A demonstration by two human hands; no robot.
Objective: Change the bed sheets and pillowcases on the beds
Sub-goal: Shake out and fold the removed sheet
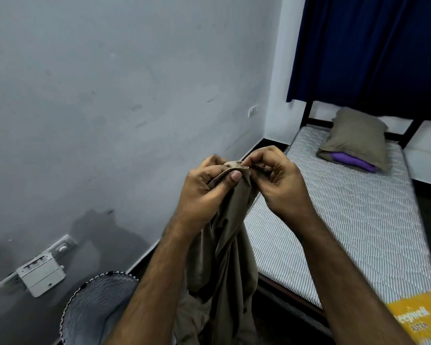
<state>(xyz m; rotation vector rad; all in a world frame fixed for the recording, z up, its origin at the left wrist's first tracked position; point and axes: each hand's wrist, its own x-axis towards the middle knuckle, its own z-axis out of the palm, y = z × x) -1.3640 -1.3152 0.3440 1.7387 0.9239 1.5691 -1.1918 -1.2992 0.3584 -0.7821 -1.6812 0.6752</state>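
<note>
Both hands, left hand (204, 188) and right hand (279, 180), pinch bedsheet (224, 245) hem at frame centre, likely locating corner; bare mattress (346, 220) right awaits cover.

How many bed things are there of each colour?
Tan: 2, the sheet both hands pinch, and the pillow.
Purple: 1, the cloth under that pillow.
White striped: 1, the bare mattress.
Total: 4
</note>
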